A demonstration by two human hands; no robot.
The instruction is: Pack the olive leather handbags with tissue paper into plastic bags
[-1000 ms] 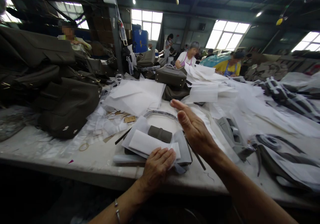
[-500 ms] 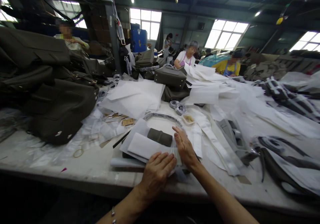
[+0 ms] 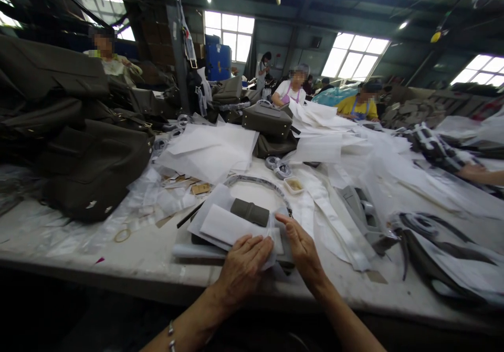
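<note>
My left hand (image 3: pixel 247 260) lies flat, fingers stretched out, on the near right part of a folded white sheet (image 3: pixel 232 230). My right hand (image 3: pixel 302 244) is held on edge at the sheet's right end, its fingers straight and apart from the left hand. Beneath the folded sheet is a larger translucent wrapping sheet (image 3: pixel 220 197). Behind the folded sheet sits a small olive-grey leather piece with a band across it (image 3: pixel 250 212). A plastic-wrapped handle (image 3: pixel 258 179) arches behind this stack. Whatever lies below the sheets is mostly hidden.
Dark olive bags (image 3: pixel 98 168) are heaped on the left. Loose white sheets (image 3: pixel 212 147) lie at the back, near a small tray (image 3: pixel 293 185). To the right stand a grey tape dispenser (image 3: pixel 364 215) and another bag (image 3: pixel 444 263). A co-worker's hand (image 3: pixel 474 172) reaches in far right.
My right hand has shifted right and down, away from the leather piece. My left hand has slid slightly left. A co-worker's hand has appeared at the far right.
</note>
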